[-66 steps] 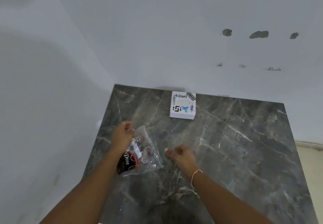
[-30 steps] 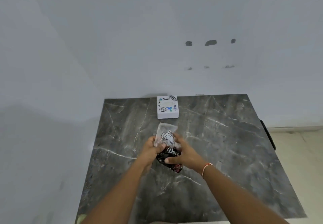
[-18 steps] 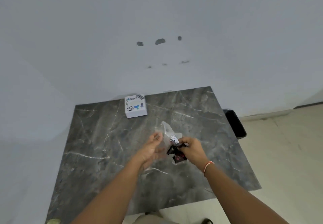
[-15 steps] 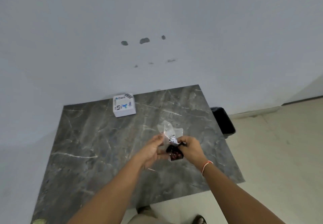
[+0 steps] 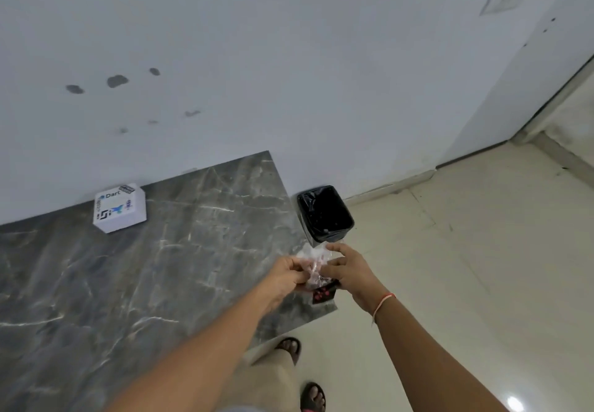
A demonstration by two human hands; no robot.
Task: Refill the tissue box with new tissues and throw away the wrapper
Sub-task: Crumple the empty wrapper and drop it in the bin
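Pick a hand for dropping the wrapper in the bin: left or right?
Right, probably. The right hand sits on the bin side of the table edge and nearer the opening. Both hands grip the wrapper, so the left hand only needs to let go.

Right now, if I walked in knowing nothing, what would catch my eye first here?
Probably the two hands in the middle: the left hand and right hand together pinch a crumpled clear wrapper over the table's right edge. Just beyond them, a black-lined bin stands open on the pale floor beside the dark marble table. A white stickered tissue box sits at the table's far edge by the wall.
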